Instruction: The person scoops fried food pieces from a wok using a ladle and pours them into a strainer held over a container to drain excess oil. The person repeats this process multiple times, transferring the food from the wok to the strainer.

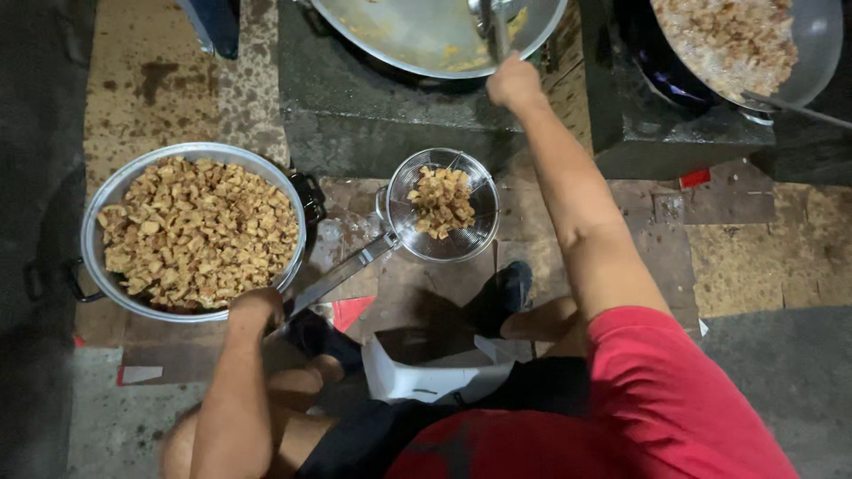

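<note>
My left hand (256,309) grips the metal handle of a wire strainer (475,238) that holds a heap of fried golden-brown cubes (441,202). The strainer hangs above the floor, in front of the stove. My right hand (513,82) is raised and closed on the handle of a metal utensil (498,27) that reaches into a large steel wok (417,35) with yellowish residue. To the left, a big metal pot (98,213) is filled with many of the same fried cubes (200,232).
A second wok (821,44) full of fried pieces sits on the right burner, with a utensil handle (799,108) leaning on it. The dark stove block (373,124) stands ahead. A white stool (417,381) is under me, and the floor is stained.
</note>
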